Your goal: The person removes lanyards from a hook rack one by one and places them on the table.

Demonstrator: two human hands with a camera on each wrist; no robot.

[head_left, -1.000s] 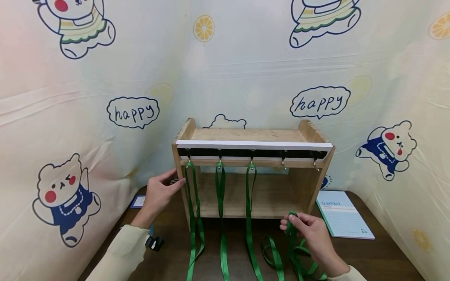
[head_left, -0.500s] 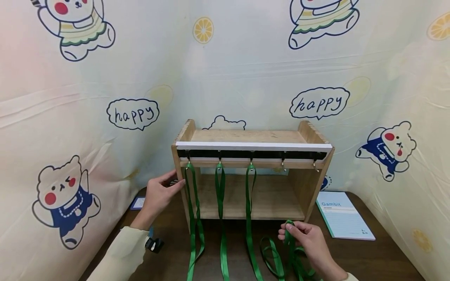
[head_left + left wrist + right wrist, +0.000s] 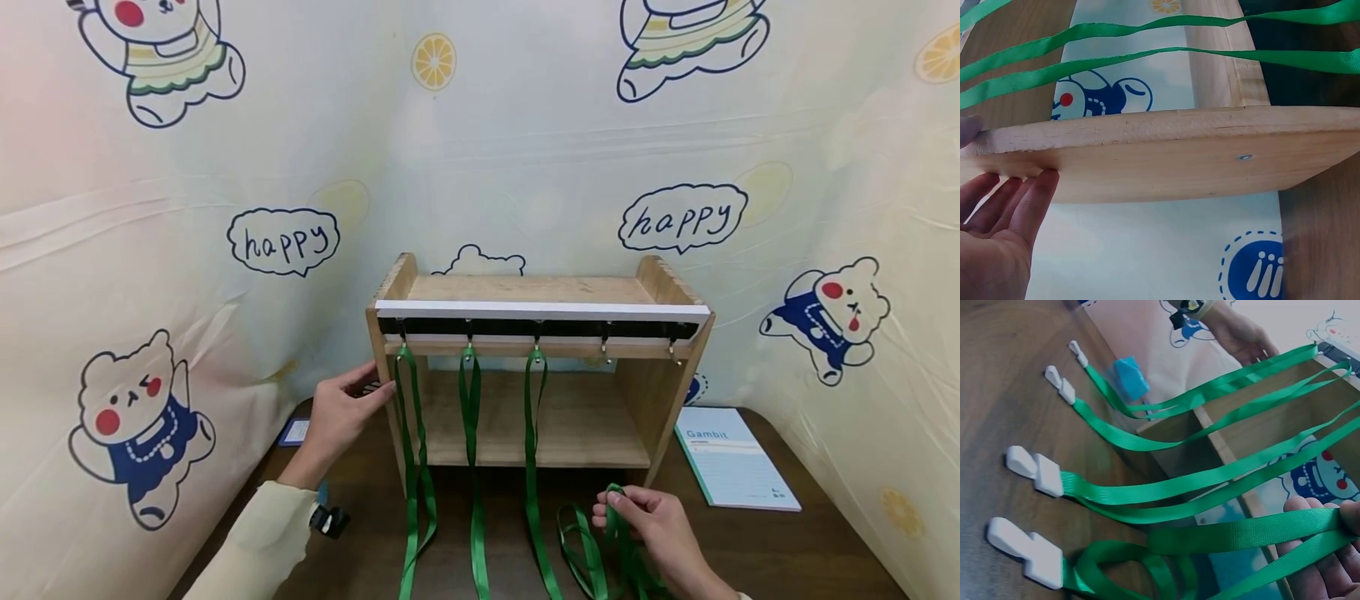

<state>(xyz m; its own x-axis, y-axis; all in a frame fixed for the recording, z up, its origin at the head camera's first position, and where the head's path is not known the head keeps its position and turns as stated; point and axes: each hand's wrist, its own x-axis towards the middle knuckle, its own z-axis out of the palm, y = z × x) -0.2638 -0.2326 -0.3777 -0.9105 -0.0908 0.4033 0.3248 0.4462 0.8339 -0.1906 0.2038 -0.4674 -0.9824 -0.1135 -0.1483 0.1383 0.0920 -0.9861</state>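
Note:
My left hand (image 3: 341, 421) holds the left side panel of a small wooden shelf (image 3: 532, 417), thumb at the front edge and fingers on the outer face. In the right wrist view, my right hand (image 3: 1322, 569) pinches the looped end of a green lanyard (image 3: 1254, 531) between thumb and fingers. The rest of this lanyard lies coiled on the table, with a white plastic clip (image 3: 1025, 553) at its end. Three more green lanyards, among them the middle one (image 3: 470, 400), hang from hooks along the shelf's front. Two hooks on the right, including the far one (image 3: 672, 350), carry nothing.
A Gambit notepad (image 3: 738, 458) lies on the dark wooden table (image 3: 780, 550) right of the shelf. Behind the left hand is a blue-edged card (image 3: 294, 432). White clips (image 3: 1021, 462) of the hanging lanyards rest on the table. A printed cloth (image 3: 480, 150) surrounds everything.
My right hand has come down and slightly left, toward me, with the lanyard loop still pinched. The left hand stays at the shelf's side, and the hanging lanyards keep their places.

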